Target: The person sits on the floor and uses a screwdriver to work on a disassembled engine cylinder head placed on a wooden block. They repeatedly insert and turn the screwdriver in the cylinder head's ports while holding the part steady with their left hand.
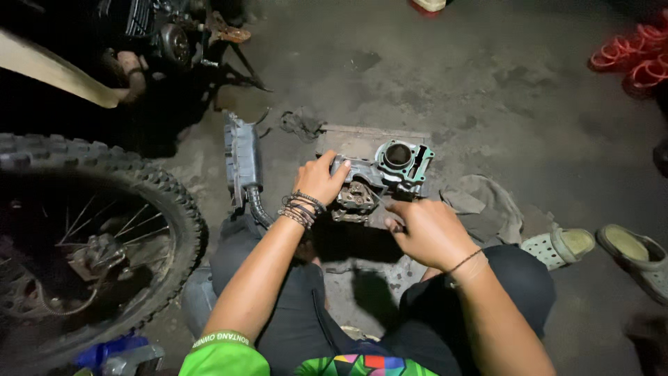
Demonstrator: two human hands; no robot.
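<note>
Big knobby wheel [83, 237] at left, spokes visible, standing on the concrete floor [501, 90]. Flat board [362, 139] lies on floor w/ a grey rag [487, 202] just beside it on the right. Engine cylinder [400, 163] w/ round bore sits on the board, centre frame. Left hand [319, 179] has its grip closed round the cylinder's left end; right hand [431, 233] curled at its near edge, can't tell what it holds. Sandals [598, 247] at right.
</note>
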